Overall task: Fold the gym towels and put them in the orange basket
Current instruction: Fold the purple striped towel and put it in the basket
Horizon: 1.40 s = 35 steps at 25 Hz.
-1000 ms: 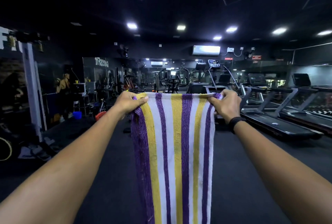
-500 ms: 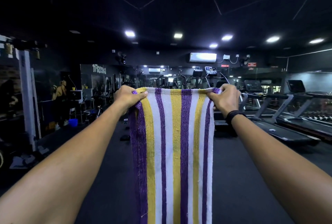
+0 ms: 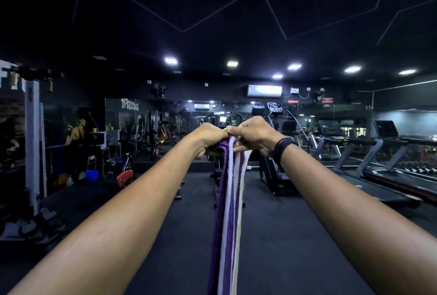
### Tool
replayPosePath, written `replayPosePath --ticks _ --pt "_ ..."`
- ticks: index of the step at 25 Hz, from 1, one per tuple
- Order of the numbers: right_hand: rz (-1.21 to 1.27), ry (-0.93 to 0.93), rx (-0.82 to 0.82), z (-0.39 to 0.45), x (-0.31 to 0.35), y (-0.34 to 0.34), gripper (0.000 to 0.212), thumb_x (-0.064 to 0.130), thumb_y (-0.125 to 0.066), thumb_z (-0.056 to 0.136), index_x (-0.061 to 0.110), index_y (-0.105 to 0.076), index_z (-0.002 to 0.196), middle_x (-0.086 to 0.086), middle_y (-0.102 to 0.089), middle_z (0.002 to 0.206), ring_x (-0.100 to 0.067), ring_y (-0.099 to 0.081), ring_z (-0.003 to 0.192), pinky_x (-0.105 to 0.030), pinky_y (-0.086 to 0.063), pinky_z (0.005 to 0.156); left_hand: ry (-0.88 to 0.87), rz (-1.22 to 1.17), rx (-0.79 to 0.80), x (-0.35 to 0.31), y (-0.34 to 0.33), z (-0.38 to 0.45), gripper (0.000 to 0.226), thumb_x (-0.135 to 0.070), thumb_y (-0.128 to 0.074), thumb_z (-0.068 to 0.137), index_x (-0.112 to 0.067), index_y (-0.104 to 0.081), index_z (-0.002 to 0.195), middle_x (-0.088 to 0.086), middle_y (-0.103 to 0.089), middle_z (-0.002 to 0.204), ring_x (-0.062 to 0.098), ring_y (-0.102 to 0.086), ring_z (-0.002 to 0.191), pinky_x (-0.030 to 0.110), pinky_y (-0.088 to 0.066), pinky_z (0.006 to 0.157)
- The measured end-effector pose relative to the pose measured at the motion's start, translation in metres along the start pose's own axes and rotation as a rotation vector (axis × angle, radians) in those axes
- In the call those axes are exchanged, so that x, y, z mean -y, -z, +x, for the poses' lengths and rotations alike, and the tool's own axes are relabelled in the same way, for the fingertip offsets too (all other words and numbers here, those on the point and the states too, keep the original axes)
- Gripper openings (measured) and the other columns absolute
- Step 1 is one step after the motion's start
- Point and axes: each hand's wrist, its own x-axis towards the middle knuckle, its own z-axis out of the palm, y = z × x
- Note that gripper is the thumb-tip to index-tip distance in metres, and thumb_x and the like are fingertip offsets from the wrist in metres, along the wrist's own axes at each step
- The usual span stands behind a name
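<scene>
1. The striped towel [image 3: 228,212] hangs straight down from the two hands, its long axis vertical, gathered narrow so its purple, white and yellow stripes crowd edge to edge.
2. Its top edge is bunched between the hands at arm's length; its lower end runs out of sight below.
3. The left hand [image 3: 208,137] grips the purple side of the top edge with curled fingers.
4. The right hand [image 3: 254,135], a dark band at its wrist, pinches the white side, knuckles touching the left hand.
5. Dark bare floor [image 3: 283,235] stretches away under the towel.
6. Treadmills [image 3: 390,160] line the right; a red exercise bike [image 3: 124,175] and a blue bucket [image 3: 91,175] stand far left.
</scene>
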Motion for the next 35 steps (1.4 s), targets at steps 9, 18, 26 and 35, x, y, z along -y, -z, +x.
replayPosePath --ticks 9,18,26,35 --pt "-0.292 0.255 -0.035 -0.019 -0.024 0.028 0.041 0.029 -0.074 0.083 0.010 -0.058 0.115 0.001 -0.064 0.089 -0.012 -0.060 0.080 -0.022 -0.051 0.072 -0.139 -0.105 0.112 0.032 0.005 -0.007 0.018 0.003 -0.061 0.087 -0.001 -0.067 0.103 0.008 -0.068 0.088 0.017 -0.060 0.079 0.029 -0.050 0.069" --pt "-0.128 0.273 0.006 -0.011 -0.041 0.024 0.015 0.002 -0.073 0.081 0.013 -0.065 0.075 0.001 -0.064 0.071 -0.005 -0.056 0.061 -0.020 -0.045 0.061 -0.218 -0.510 0.034 0.041 0.015 -0.017 0.046 -0.036 -0.078 0.075 -0.011 -0.065 0.112 0.004 -0.074 0.095 0.020 -0.068 0.091 0.029 -0.057 0.075" --pt "0.275 0.196 -0.322 0.003 -0.032 0.021 0.028 0.021 -0.083 0.063 0.008 -0.072 0.085 -0.015 -0.069 0.084 -0.024 -0.063 0.074 -0.043 -0.059 0.070 -0.053 -0.197 0.298 0.091 -0.012 -0.036 0.023 -0.018 -0.072 0.084 -0.015 -0.066 0.105 0.009 -0.071 0.108 0.017 -0.069 0.089 0.031 -0.057 0.084" --pt "-0.082 -0.239 0.549 -0.048 -0.078 0.020 0.032 0.040 -0.065 0.081 0.011 -0.069 0.093 -0.008 -0.072 0.090 -0.016 -0.070 0.075 -0.036 -0.060 0.074 0.142 -0.668 -0.038 0.055 0.019 -0.013 0.021 -0.026 -0.061 0.093 -0.006 -0.062 0.086 0.010 -0.070 0.059 0.020 -0.067 0.048 0.032 -0.056 0.046"
